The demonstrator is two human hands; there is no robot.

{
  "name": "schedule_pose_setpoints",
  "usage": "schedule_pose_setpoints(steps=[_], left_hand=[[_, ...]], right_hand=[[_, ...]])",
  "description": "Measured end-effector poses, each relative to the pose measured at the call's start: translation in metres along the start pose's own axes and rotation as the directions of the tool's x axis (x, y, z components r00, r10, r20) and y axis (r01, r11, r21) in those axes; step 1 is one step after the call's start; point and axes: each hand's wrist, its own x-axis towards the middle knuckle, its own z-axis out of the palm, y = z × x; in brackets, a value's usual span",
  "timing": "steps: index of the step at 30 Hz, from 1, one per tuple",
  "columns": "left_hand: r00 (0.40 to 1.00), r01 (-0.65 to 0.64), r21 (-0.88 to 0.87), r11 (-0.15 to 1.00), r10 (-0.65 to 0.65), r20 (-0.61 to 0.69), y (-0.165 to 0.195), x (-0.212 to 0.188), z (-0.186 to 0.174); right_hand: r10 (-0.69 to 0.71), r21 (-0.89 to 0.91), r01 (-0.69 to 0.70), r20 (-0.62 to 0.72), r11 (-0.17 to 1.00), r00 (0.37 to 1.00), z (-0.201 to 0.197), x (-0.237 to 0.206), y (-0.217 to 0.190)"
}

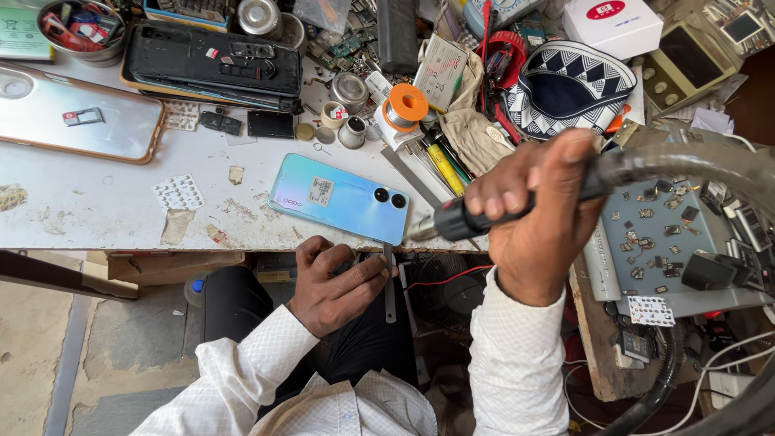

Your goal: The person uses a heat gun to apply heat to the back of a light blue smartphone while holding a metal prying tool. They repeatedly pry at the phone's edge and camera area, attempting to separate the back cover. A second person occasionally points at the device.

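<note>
The right hand (539, 211) is wrapped tight around the black handle of a hot-air tool (468, 216), whose metal nozzle points left and ends just beside the right-hand end of a light-blue smartphone (339, 198). The phone lies back up, slightly tilted, on the white surface (97, 202), its lower right corner reaching the surface's front edge. The left hand (335, 284) sits below that edge, fingers curled narrowly around a thin metal tool (390, 287) that hangs down past the rim, just under the phone's corner. A grey hose (686, 161) runs from the hot-air tool off to the right over a blue-grey mat (658, 234) strewn with small parts. Left of the phone the surface has bare room, with only a blister sheet (178, 192) and paper scraps; further left lies a silver phone back (77, 113). Behind the phone the surface is crowded: an orange solder spool (404, 105), a dark opened phone (210, 64) and small tins leave little gap.
</note>
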Motion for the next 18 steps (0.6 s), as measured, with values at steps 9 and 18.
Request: schedule_pose_setpoints(steps=[9, 18], left_hand=[[0.999, -0.032, 0.029, 0.999, 0.032, 0.004, -0.003, 0.002, -0.003], [0.999, -0.04, 0.022, 0.999, 0.04, 0.016, -0.005, 0.003, -0.004]], right_hand=[[-0.026, 0.019, 0.027, -0.031, 0.999, 0.999, 0.002, 0.002, 0.003], [-0.016, -0.004, 0.016, -0.068, 1.0, 0.998, -0.001, 0.016, 0.011]])
